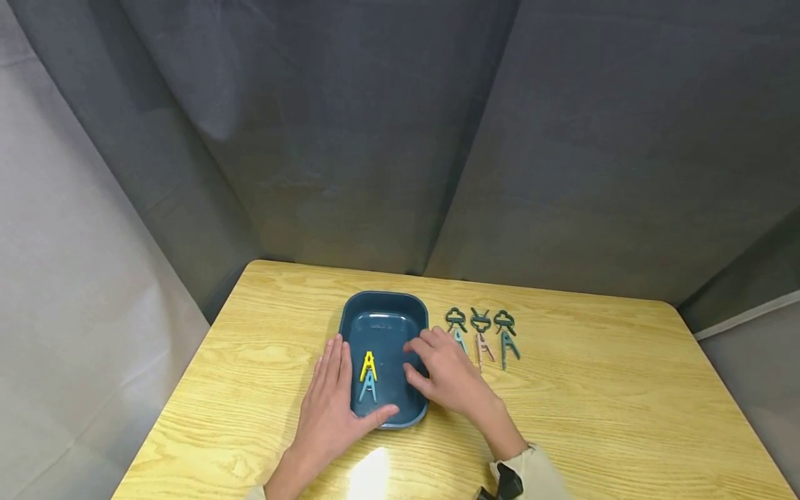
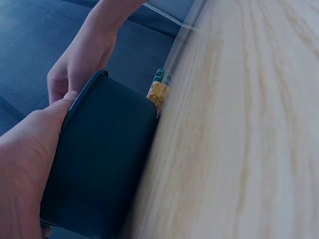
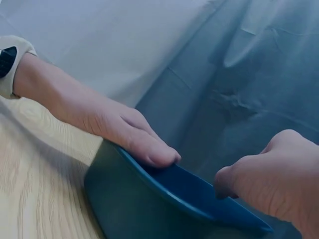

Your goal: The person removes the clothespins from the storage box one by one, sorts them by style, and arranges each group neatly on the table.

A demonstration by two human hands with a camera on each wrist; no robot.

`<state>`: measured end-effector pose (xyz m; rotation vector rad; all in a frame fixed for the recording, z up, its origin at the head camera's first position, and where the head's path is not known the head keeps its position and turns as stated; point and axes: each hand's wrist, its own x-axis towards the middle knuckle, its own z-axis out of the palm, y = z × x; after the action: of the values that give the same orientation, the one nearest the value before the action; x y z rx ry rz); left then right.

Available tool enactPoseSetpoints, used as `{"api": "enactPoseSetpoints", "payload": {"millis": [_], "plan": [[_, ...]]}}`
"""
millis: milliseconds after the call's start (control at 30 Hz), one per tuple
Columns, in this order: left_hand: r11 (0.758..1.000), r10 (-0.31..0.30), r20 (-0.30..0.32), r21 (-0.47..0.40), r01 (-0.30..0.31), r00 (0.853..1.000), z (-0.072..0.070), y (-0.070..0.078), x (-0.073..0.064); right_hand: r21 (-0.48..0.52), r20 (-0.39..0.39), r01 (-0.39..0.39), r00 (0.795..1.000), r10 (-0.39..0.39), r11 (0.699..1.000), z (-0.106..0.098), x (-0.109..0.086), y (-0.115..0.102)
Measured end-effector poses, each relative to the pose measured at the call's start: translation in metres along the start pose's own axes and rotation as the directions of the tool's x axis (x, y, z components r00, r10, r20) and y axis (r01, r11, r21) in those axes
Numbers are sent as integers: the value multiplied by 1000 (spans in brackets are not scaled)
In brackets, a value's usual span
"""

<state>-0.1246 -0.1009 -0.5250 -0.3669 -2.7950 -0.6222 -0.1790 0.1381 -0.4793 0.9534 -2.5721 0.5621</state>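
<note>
A dark blue plastic basin [image 1: 386, 300] stands on the table. Inside, toward its left, lie a yellow clothespin [image 1: 368, 365] and, just below it, a light blue clothespin [image 1: 369, 386]. My left hand [image 1: 331, 403] rests along the basin's left side, fingers straight, its thumb reaching over the near rim. Over the right rim hangs my right hand [image 1: 446, 371], fingers bent and thumb apart from them, with nothing visible between. In the right wrist view, the left hand [image 3: 134, 132] lies on the rim and the right hand [image 3: 274, 179] is above the basin.
Right of the basin are three dark green cloud-shaped clips [image 1: 504, 320] in a row. Below them lie a light teal clothespin [image 1: 460, 340], partly behind the right hand, a pink clothespin [image 1: 482, 348] and a grey-green clothespin [image 1: 509, 348]. Grey curtains [image 1: 375, 139] hang behind the wooden table [image 1: 625, 389].
</note>
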Motion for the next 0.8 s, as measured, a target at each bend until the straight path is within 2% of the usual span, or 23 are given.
{"api": "enactPoseSetpoints", "payload": {"millis": [233, 367, 500, 633, 800], "plan": [[1000, 7, -8, 9, -7, 1000, 1, 1, 1, 43, 81, 37, 996, -40, 998, 19, 21, -15], [1000, 14, -8, 5, -14, 1000, 2, 1, 1, 44, 141, 32, 989, -38, 999, 30, 29, -22], [1000, 28, -18, 9, -28, 999, 3, 1, 0, -20, 182, -6, 983, 10, 1000, 39, 33, -28], [999, 35, -28, 15, -34, 999, 2, 1, 0, -136, 203, -31, 978, 58, 990, 49, 35, -31], [1000, 27, -18, 12, -27, 999, 0, -1, 0, -216, 257, -21, 963, 78, 976, 55, 35, -34]]}}
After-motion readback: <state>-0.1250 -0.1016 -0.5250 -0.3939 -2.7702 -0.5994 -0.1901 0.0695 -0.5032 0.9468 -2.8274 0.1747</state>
